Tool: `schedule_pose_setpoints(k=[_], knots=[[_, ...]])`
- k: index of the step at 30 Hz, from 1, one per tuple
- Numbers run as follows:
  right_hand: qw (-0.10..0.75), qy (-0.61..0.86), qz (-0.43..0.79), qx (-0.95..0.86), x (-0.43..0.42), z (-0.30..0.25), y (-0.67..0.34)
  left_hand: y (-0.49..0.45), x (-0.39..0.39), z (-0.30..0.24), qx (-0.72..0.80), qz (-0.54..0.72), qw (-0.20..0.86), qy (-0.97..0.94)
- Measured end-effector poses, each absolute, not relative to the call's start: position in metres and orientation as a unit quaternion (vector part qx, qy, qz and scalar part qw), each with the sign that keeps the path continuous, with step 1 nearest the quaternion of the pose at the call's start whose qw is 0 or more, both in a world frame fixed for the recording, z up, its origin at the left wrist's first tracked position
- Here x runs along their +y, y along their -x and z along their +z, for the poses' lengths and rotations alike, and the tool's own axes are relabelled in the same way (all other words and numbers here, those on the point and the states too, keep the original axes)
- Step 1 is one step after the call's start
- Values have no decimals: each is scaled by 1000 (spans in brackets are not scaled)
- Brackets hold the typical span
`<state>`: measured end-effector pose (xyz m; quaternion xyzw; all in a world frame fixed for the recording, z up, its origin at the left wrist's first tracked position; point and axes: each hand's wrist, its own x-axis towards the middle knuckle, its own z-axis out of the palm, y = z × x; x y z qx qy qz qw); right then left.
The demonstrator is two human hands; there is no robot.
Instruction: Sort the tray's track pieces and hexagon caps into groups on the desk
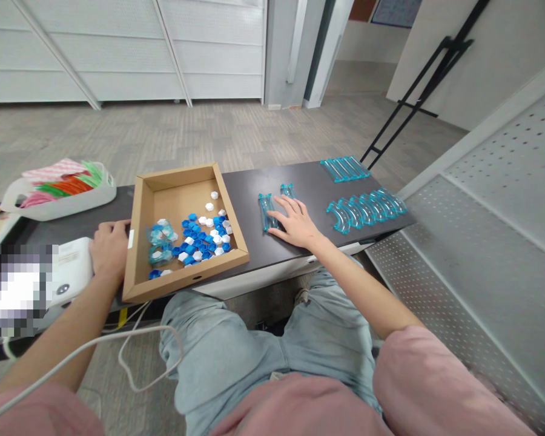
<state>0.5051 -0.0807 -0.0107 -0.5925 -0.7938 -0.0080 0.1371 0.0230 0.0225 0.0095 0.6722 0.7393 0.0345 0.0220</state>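
We're laying out clear blue pieces (264, 209), we think.
Twelve o'clock, our right hand (295, 224) spreads over them, no grip seen; lifting needs pinching. Our left hand (110, 247) curls at the box's (231, 212) nine o'clock, hold unclear.

Dressed in a dusty-pink T-shirt (313, 409), cut with loose, short sleeves (418, 363). Clad below in pale-blue washed jeans (213, 351), creased across the lap, faded unevenly, seamed down the middle. Bare at left hand (106, 248) and right hand (297, 224), likewise along both forearms (363, 290). Shod in what looks like a brownish-grey sneaker (302, 297), mostly hidden.
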Motion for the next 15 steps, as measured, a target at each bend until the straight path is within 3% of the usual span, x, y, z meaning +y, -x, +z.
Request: schedule_pose_setpoints(k=[6, 15], knots=[[168, 643, 0, -747, -77, -17, -511, -21, 23, 6, 739, 41, 22, -672], [136, 657, -6, -741, -60, -15, -523, -21, 24, 6, 739, 39, 15, -673]])
